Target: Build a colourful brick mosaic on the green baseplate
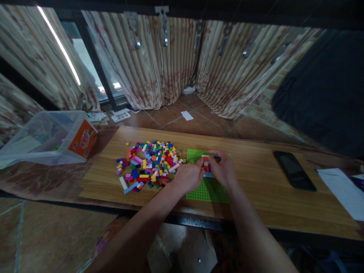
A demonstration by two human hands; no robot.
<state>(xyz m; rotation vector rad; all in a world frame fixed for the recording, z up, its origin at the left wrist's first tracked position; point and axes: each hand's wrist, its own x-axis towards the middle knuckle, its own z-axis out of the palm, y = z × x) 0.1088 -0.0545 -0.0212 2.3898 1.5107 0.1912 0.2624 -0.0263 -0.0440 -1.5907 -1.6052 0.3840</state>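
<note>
Brick build: a small group of red, white and blue bricks, between the two hands on the far half of the green baseplate; the fingers hide part of it, so how firmly it is seated cannot be told
Left hand: the left hand comes in from the near left, fingers bent and fingertips at the build's left side, perhaps to steady it; whether they grip or only press, I cannot tell
Right hand: the right hand curls round the far right of the build, thumb and fingers drawn together there, likely to work from the opposite side; what it pinches, if anything, is hidden
Green baseplate: the studded baseplate lies flat beneath both hands, seemingly as a footing for the bricks
Loose bricks: the mixed pile spreads just left of the baseplate, probably for easy reach and sorting by eye
Wooden board: the long board carries all these, giving a flat surface
Phone: the dark phone lies well to the right, apparently out of the hands' way
Plastic tub: the clear tub with an orange label stands far left, beyond the pile
</note>
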